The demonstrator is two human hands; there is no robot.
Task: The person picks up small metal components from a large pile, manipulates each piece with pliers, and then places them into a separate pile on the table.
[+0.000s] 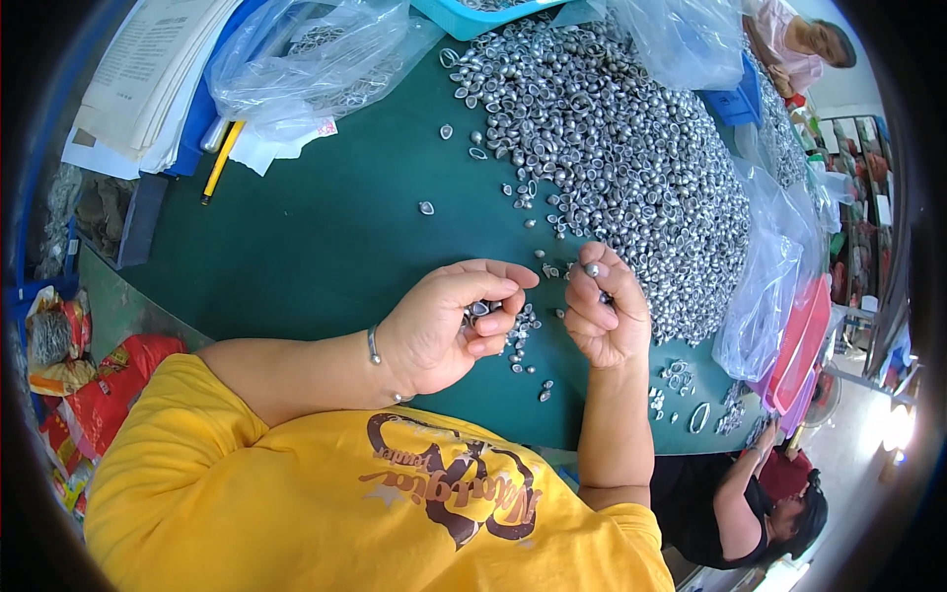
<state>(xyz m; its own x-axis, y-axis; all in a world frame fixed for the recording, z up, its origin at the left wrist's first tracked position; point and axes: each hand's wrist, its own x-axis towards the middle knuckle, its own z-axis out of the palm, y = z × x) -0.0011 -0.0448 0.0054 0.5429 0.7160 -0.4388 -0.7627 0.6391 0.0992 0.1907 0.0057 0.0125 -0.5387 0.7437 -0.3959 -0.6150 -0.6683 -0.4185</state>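
A broad heap of small silvery metal pieces (631,148), some round like beads and some open ovals, covers the far right of the green tabletop (326,247). My left hand (449,321), with a metal bangle at its wrist, is curled around several of these pieces (480,309). Between the thumb and fingers of my right hand (607,311) is pinched a round silvery piece (592,269); a darker bit shows lower among the fingers. Both hands are above the table at the heap's near edge, apart from each other. Loose pieces (523,326) lie between them.
Clear plastic bags (306,69) and a yellow pencil (224,163) lie at the far left beside stacked papers (148,79). A blue tray (483,15) borders the heap. Pink trays (799,345) stand at right, near a seated person (740,513). Another person (799,44) sits beyond.
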